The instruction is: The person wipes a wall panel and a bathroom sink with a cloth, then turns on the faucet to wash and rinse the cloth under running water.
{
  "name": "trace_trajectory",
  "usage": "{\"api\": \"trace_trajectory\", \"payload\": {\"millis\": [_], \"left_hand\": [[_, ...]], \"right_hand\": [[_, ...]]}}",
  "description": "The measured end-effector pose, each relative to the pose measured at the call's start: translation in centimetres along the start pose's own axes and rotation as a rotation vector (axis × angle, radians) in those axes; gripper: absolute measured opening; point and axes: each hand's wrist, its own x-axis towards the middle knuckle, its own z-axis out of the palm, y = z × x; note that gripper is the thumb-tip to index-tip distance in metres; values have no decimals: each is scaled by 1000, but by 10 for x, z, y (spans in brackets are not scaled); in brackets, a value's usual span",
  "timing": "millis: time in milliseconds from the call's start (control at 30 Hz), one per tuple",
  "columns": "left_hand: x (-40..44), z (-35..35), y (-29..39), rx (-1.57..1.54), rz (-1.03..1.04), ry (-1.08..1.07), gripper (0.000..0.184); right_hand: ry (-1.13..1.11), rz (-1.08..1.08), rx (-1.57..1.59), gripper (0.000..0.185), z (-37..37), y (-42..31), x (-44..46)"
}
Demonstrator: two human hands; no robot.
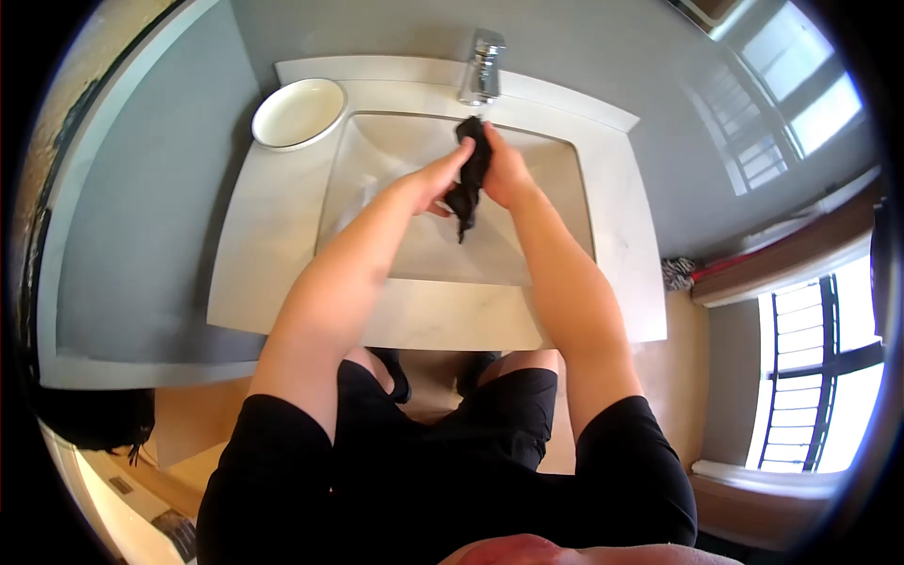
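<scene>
A dark, crumpled cloth [474, 165] is held between my two hands over the white sink basin [377, 141], just below the chrome faucet [483, 68]. My left hand [441, 181] grips it from the left side, thumb on top. On the right side of the cloth, my right hand [506, 168] presses against it with closed fingers. The cloth's lower end hangs down as a thin tip. Its top end is close under the spout.
A white oval dish [299, 113] sits on the countertop [259, 226] at the back left. The counter's front edge runs in front of my body. Grey walls rise behind and to the left, and a barred window [800, 377] is at the right.
</scene>
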Motion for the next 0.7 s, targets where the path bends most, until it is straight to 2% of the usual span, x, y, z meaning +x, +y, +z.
{"api": "trace_trajectory", "payload": {"millis": [67, 167, 267, 333, 433, 500, 667, 700], "left_hand": [[-1, 5, -1, 38, 3, 6, 86], [4, 6, -5, -6, 18, 48, 62], [13, -3, -9, -89, 102, 46, 62], [14, -10, -7, -430, 84, 12, 64], [0, -5, 2, -555, 64, 107, 69], [-4, 0, 0, -505, 165, 104, 64], [15, -5, -9, -509, 75, 151, 40], [15, -5, -8, -504, 77, 149, 40]], "right_hand": [[35, 7, -13, 38, -6, 2, 6], [0, -42, -191, 33, -15, 4, 6], [27, -4, -166, 32, -11, 0, 0], [-37, -11, -123, 32, -9, -2, -6], [-109, 16, -62, 36, -2, -2, -5], [-91, 9, -264, 40, 5, -1, -11], [-65, -116, -205, 28, 18, 3, -16], [-64, -122, -204, 28, 12, 7, -10]]}}
